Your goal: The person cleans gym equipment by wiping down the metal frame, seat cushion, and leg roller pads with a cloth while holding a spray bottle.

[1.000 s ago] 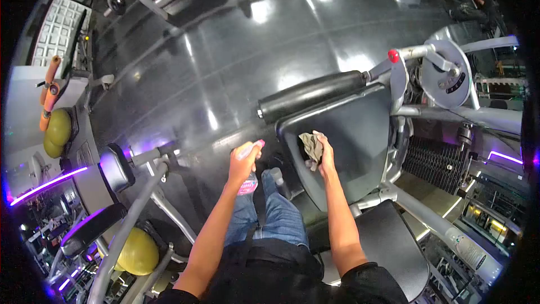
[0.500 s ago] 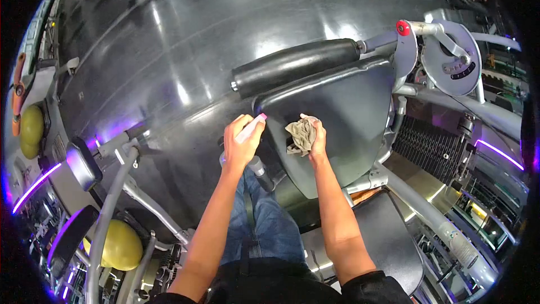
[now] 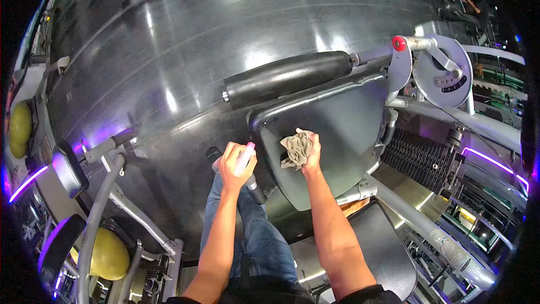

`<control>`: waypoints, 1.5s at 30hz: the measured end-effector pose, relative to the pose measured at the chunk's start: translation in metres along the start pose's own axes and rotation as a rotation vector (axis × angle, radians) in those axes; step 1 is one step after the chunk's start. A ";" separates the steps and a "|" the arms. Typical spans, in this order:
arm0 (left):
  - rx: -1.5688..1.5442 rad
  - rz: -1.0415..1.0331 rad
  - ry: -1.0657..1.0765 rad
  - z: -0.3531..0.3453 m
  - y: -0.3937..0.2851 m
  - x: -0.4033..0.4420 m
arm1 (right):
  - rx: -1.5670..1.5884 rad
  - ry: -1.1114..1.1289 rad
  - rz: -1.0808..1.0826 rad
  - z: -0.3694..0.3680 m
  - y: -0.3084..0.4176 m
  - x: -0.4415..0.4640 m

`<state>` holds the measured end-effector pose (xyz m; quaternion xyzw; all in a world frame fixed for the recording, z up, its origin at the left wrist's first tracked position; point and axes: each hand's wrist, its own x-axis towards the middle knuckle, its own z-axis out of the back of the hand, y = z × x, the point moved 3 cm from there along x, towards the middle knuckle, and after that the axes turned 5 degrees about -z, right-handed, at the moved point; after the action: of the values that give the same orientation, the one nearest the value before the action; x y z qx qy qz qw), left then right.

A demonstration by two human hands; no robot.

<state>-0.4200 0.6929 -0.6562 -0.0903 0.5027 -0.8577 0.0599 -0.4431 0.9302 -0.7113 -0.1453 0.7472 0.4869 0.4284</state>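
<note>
My left hand [image 3: 236, 164] is closed around a white spray bottle [image 3: 244, 159] with a pink tip, just off the near left edge of the black padded seat [image 3: 343, 146]. The lower part of the bottle is hidden by my fingers. Bunched up in my right hand [image 3: 314, 155] is a greyish-beige cloth [image 3: 296, 149], held over the left part of the pad. Small wet-looking specks show near the pad's far left corner.
A black foam roller [image 3: 289, 77] lies along the pad's far edge. At right are a grey adjustment plate [image 3: 444, 76] and a weight stack [image 3: 416, 155]. A second black pad [image 3: 382, 245] is near my right arm. Yellow balls [image 3: 109, 254] and machine frames stand at left.
My left hand has moved slightly down and left with the spray bottle, which now tilts more upright. The cloth has shifted slightly left and down with my right hand. The whole view has shifted slightly.
</note>
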 end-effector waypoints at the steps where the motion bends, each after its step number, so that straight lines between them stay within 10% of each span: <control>1: 0.009 0.015 -0.036 -0.005 0.004 -0.004 | -0.007 -0.003 0.006 0.001 0.001 0.000; 21: 0.060 0.282 -0.437 -0.040 0.021 -0.049 | -0.077 0.031 -0.040 0.015 0.002 0.001; 32: 0.051 0.301 -0.417 -0.036 0.019 -0.048 | -0.057 -0.111 0.363 -0.031 0.065 -0.077; 45: 0.150 0.423 -0.358 -0.038 0.020 -0.045 | -1.244 0.163 1.085 -0.110 0.017 -0.067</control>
<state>-0.3842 0.7239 -0.6957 -0.1287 0.4269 -0.8314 0.3316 -0.4690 0.8316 -0.6316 -0.0098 0.3366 0.9382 -0.0799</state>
